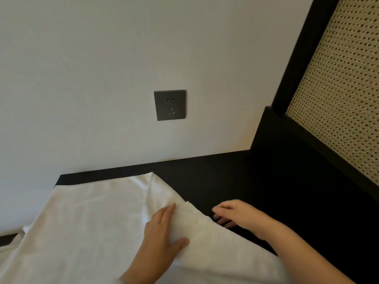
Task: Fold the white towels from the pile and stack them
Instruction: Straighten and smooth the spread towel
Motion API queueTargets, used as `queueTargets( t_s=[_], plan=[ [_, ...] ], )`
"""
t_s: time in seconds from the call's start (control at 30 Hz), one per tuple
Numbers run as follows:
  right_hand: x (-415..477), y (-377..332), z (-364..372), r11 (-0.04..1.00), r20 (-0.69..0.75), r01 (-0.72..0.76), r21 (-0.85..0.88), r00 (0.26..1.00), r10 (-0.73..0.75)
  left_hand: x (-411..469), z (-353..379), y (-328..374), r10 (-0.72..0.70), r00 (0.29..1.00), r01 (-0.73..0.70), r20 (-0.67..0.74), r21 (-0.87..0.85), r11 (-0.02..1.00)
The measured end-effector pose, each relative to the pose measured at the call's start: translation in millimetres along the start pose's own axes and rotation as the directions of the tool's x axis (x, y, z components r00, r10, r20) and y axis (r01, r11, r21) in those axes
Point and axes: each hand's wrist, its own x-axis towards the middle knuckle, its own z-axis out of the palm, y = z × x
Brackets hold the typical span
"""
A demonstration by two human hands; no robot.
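A white towel [88, 218] lies spread over the left part of a black table [235, 177], its far corner near the wall. Its right edge is raised into a fold [203, 228]. My left hand [162, 232] lies flat on the towel with straight fingers, the thumb pressed against the raised fold. My right hand [231, 214] is to the right of the fold, low over the black surface, its fingers loosely curled toward the towel's edge; I cannot tell whether they grip the cloth.
A pale wall stands right behind the table with a dark socket plate [170, 105]. A black frame with a woven cane panel [338, 103] rises at the right. Bare black tabletop lies to the right of the towel.
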Motion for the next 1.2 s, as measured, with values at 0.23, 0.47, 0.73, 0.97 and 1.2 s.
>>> queueTargets(
  t_s=[0.23, 0.47, 0.73, 0.97, 1.2],
  plan=[
    [1.4, -21.9, 14.5, 0.997, 0.187, 0.071, 0.004, 0.98, -0.071, 2.0, -7.6, 3.2, 0.039, 0.998, -0.046, -0.052, -0.148, 0.988],
    [-14.1, -30.4, 25.9, 0.956, 0.169, 0.277, -0.094, 0.951, -0.259, 1.3, -7.0, 6.5, -0.004, 0.998, -0.017, -0.057, -0.356, 0.934],
    [-36.7, -29.7, 18.9, 0.831, 0.065, 0.547, -0.1, 0.837, -0.543, 3.8, -16.0, 5.2, 0.158, 0.982, -0.18, -0.104, -0.251, 0.951],
    [-41.7, -1.3, -2.5, 0.941, 0.054, 0.303, -0.149, 0.953, -0.299, -5.7, -26.3, -33.7, 0.098, 0.987, -0.025, 0.13, -0.473, 0.881],
    [-43.2, -8.0, 14.1, 0.883, 0.143, 0.335, -0.328, 0.942, -0.304, -18.0, -49.5, -35.0, 0.069, 0.983, 0.027, 0.173, -0.502, 0.864]
  ],
)
